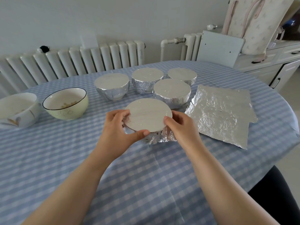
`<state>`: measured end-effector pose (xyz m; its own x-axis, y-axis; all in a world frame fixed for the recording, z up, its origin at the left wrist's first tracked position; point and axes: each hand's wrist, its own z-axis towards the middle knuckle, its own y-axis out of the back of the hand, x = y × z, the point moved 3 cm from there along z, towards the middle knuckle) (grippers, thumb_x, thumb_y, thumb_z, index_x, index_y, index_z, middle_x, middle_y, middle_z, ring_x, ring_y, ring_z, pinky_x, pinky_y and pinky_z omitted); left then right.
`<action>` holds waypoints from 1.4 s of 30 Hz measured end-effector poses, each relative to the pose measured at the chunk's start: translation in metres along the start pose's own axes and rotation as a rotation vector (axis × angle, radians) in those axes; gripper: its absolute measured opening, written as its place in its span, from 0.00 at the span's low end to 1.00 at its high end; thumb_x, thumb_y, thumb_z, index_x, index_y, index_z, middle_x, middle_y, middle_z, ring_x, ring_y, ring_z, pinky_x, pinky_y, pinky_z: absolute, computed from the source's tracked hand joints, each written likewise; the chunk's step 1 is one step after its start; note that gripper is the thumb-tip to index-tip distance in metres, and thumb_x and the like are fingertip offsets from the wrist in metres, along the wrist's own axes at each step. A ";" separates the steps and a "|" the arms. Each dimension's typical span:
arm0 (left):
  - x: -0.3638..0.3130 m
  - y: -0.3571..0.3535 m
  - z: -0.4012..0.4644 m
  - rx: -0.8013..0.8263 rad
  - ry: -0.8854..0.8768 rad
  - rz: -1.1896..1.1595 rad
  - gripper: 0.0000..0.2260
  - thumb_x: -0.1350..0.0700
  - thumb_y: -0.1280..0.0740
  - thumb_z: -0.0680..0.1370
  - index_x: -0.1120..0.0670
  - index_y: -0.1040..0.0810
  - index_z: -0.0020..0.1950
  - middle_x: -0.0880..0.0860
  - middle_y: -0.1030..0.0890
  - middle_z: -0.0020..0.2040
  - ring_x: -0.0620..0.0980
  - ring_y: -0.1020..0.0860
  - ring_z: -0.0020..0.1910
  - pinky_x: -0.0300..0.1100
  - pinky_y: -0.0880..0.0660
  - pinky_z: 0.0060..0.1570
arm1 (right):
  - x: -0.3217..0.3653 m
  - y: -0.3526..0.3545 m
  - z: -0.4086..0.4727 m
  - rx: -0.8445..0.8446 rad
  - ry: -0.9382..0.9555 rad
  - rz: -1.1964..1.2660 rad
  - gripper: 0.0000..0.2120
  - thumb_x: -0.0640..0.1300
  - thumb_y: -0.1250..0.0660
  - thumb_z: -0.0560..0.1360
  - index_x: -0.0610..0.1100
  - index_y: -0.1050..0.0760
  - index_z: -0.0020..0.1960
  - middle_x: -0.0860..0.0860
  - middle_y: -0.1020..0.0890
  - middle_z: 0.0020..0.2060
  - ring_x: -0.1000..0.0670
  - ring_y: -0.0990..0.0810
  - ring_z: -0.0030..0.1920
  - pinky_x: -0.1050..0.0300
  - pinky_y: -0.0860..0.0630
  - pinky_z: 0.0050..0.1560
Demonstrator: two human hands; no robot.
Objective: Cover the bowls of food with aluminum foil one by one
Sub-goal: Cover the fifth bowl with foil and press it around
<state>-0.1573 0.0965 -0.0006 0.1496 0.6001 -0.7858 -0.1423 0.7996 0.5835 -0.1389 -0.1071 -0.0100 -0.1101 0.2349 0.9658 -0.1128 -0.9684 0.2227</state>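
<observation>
Both hands are on the near bowl [149,117], which stands on the table [113,184] at the centre of the scene, wrapped in foil. The left hand [116,129] curls round its left side, thumb lying along the near rim and fingers tucked behind the far left edge. The right hand [180,127] grips the right side, thumb tip on the flat top and fingers bent down over the crumpled skirt. The foil across the mouth is drawn smooth and flat into a pale disc; below the rim it is creased and bunched, flaring out at the base on the right.

Beyond the near bowl stand four more foil-covered bowls, all with the same flat tops and wrinkled silver sides: one [172,93] just behind it to the right, one [112,86] behind to the left, and two further back [147,79] [182,76]. Their contents are hidden.

Left of the near bowl sit two uncovered ceramic bowls. The green bowl [65,103], pale with a dark rim line, holds a few small yellowish pieces at the bottom. The white bowl [17,109], at the far left, carries a leaf pattern outside and shows a little food inside.

Right of the near bowl lie loose foil sheets [222,114], roughly square, stacked and finely crinkled. The table is rounded, under a blue-and-white checked cloth.
</observation>
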 end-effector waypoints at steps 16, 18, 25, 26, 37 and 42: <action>0.010 0.003 0.005 0.061 0.038 0.046 0.50 0.23 0.30 0.54 0.47 0.34 0.69 0.42 0.30 0.63 0.49 0.30 0.65 0.48 0.30 0.64 | -0.009 0.001 -0.005 0.021 0.052 0.155 0.12 0.52 0.36 0.80 0.50 0.22 0.39 0.55 0.22 0.28 0.55 0.27 0.31 0.61 0.31 0.37; 0.010 0.002 0.006 0.070 0.009 0.063 0.44 0.22 0.31 0.54 0.44 0.31 0.63 0.43 0.28 0.60 0.49 0.30 0.61 0.48 0.29 0.61 | -0.010 0.002 -0.006 0.022 0.024 0.183 0.15 0.50 0.39 0.81 0.47 0.24 0.38 0.56 0.24 0.26 0.57 0.29 0.30 0.64 0.32 0.35; 0.013 0.002 0.008 0.087 0.003 0.088 0.40 0.21 0.32 0.55 0.44 0.32 0.57 0.46 0.28 0.58 0.50 0.30 0.58 0.51 0.29 0.61 | -0.026 -0.001 0.003 -0.042 -0.152 0.257 0.10 0.49 0.38 0.82 0.45 0.22 0.50 0.54 0.24 0.31 0.59 0.28 0.28 0.65 0.30 0.33; 0.012 0.002 0.008 0.086 0.002 0.087 0.41 0.21 0.32 0.55 0.45 0.31 0.58 0.46 0.28 0.58 0.51 0.30 0.59 0.52 0.29 0.62 | -0.025 -0.001 0.003 -0.040 -0.158 0.248 0.09 0.48 0.39 0.82 0.46 0.22 0.49 0.53 0.24 0.30 0.58 0.28 0.27 0.65 0.30 0.32; 0.005 0.002 0.005 0.086 0.028 0.061 0.44 0.24 0.29 0.55 0.43 0.33 0.66 0.44 0.32 0.61 0.50 0.32 0.63 0.49 0.32 0.64 | -0.029 -0.008 0.012 -0.171 -0.198 0.228 0.07 0.43 0.37 0.81 0.48 0.23 0.45 0.51 0.23 0.32 0.54 0.28 0.29 0.57 0.30 0.33; 0.007 0.002 0.005 0.080 0.036 0.062 0.53 0.23 0.32 0.53 0.47 0.35 0.73 0.43 0.33 0.63 0.50 0.32 0.65 0.50 0.32 0.67 | -0.027 -0.009 0.013 -0.234 -0.169 0.187 0.08 0.42 0.35 0.80 0.52 0.23 0.43 0.52 0.17 0.42 0.53 0.20 0.43 0.54 0.23 0.49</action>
<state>-0.1516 0.1025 -0.0032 0.1079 0.6486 -0.7534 -0.0716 0.7610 0.6448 -0.1221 -0.1062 -0.0363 0.0123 0.0192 0.9997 -0.3321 -0.9430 0.0222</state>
